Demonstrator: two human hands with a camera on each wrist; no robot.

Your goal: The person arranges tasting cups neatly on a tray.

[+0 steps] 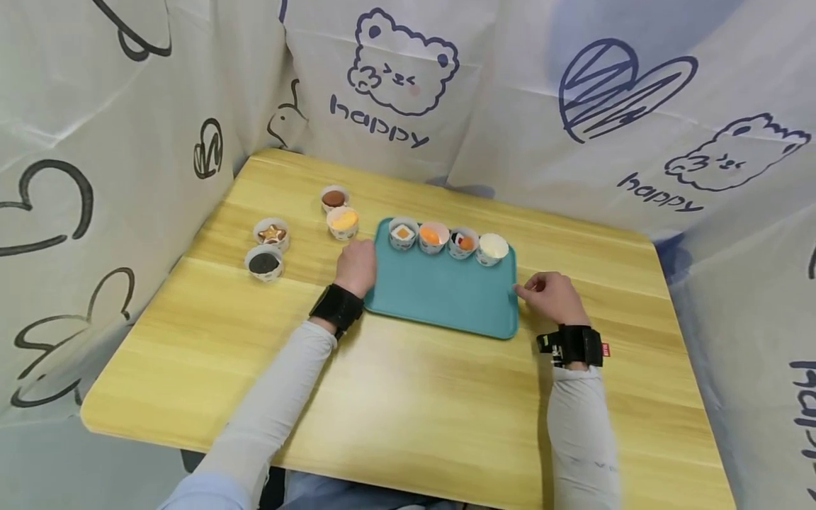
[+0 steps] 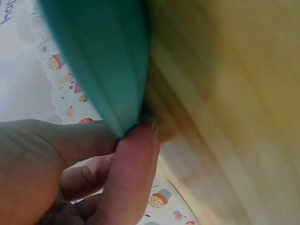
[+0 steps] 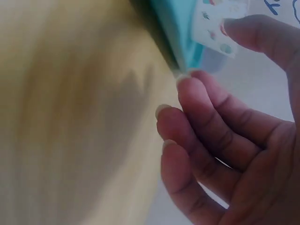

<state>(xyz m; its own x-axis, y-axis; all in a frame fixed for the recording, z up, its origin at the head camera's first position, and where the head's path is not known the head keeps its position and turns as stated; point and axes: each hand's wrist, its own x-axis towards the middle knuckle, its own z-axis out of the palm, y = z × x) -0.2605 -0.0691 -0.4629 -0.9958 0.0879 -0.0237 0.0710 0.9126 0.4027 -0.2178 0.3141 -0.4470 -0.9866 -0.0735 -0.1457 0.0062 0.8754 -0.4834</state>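
A teal rectangular tray [image 1: 446, 294] lies on the wooden table, with several small paper cups in a row along its far side. From left, one has a white square top with an orange middle [image 1: 403, 233], then come an orange-topped cup [image 1: 433, 236], one with mixed toppings [image 1: 462, 242] and a cream-topped cup [image 1: 492, 248]. My left hand [image 2: 103, 164] pinches the tray's left edge between thumb and forefinger. At the opposite edge is my right hand [image 3: 225, 122], its fingertips right at the rim. The right thumb stands apart from the fingers, overlapping a printed cup in the right wrist view.
Left of the tray stand a brown-topped cup [image 1: 334, 199], a yellow-topped cup [image 1: 343, 222], a cup with a star [image 1: 271, 234] and a black-topped cup [image 1: 264, 263]. White drawn-on cloth [image 1: 484, 92] hangs behind the table [image 1: 408, 397].
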